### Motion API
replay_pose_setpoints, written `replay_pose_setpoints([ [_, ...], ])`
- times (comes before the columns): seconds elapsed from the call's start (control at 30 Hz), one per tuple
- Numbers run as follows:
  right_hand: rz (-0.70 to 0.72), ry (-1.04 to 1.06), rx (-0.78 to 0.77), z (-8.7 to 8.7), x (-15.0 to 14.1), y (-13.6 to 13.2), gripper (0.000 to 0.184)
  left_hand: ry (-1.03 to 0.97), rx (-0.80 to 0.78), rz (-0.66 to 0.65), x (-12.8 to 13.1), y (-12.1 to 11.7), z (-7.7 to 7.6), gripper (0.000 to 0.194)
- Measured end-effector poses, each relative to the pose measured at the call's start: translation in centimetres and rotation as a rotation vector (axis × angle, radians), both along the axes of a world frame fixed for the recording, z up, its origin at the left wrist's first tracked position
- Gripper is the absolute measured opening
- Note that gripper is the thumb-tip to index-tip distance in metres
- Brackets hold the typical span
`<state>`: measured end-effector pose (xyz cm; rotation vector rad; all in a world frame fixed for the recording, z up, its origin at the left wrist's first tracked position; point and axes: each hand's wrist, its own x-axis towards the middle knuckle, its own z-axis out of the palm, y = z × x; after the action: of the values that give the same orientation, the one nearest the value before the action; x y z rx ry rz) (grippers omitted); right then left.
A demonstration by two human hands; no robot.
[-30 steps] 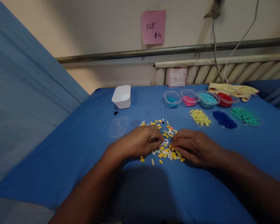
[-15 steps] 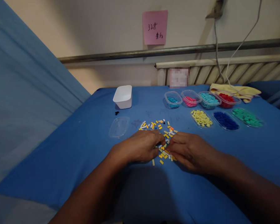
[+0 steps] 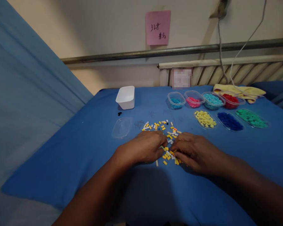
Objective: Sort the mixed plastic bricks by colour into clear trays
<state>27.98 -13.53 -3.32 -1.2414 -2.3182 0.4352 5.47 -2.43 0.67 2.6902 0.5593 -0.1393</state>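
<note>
Small yellow and white building bricks (image 3: 169,137) lie loose in a pile on the blue cloth (image 3: 85,150), with an orange one (image 3: 175,129) among them. My left hand (image 3: 151,146) rests over the left side of the pile, its fingers curled in. A pale yellow brick (image 3: 163,148) shows at its fingertips; whether it is gripped is unclear. From the right, my right hand (image 3: 193,152) reaches in with fingers drawn together and pointing down at the bricks. What those fingertips hold, if anything, is hidden.
A white tub (image 3: 126,98), a clear lid (image 3: 122,128) and a small black piece (image 3: 119,113) are on the left. Clear tubs of coloured pieces, including red (image 3: 230,99), stand at the back right. Pale yellow (image 3: 205,119), dark blue (image 3: 230,121) and green pieces (image 3: 251,118) fill lids before them.
The view has shifted slightly. My right hand has drawn a little away from my left, and more bricks show between them. Both hands stay at the pile.
</note>
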Motion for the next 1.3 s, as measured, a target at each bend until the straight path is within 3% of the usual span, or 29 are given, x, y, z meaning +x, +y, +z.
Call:
replay_pose_setpoints([
  [0.2,0.077,-0.039,0.038,-0.1,-1.6,-0.1,0.016,-0.003,0.016,-0.030,0.2,-0.1,0.1,0.013],
  [0.43,-0.012,-0.086,-0.016,-0.5,-2.0,-0.1,0.014,-0.059,0.029,-0.059,0.4,-0.3,-0.1,0.021],
  [0.57,-0.040,-0.116,-0.024,-0.5,-2.7,0.1,0.015,-0.051,-0.003,-0.024,0.1,0.4,0.4,0.014],
  [0.73,-0.097,-0.103,-0.007,-0.7,-3.3,0.3,0.016,-0.240,-0.212,0.074,-0.9,2.0,0.8,0.011],
  [0.9,-0.083,0.207,-0.023,-0.8,-2.6,0.4,0.014,-0.333,-0.549,0.233,-0.8,2.5,-0.5,0.016],
  [1.07,-0.353,0.520,-0.088,-1.0,-1.7,0.8,0.013,-0.522,-0.849,0.385,0.8,2.0,-1.9,0.028],
  [1.2,-0.426,0.683,-0.061,-1.2,-1.4,1.2,0.019,-0.671,-0.980,0.503,2.4,0.9,-2.6,0.030],
  [1.3,-0.441,0.675,0.005,-1.4,-1.4,1.4,0.018,-0.740,-0.995,0.559,3.3,0.2,-2.9,0.027],
])
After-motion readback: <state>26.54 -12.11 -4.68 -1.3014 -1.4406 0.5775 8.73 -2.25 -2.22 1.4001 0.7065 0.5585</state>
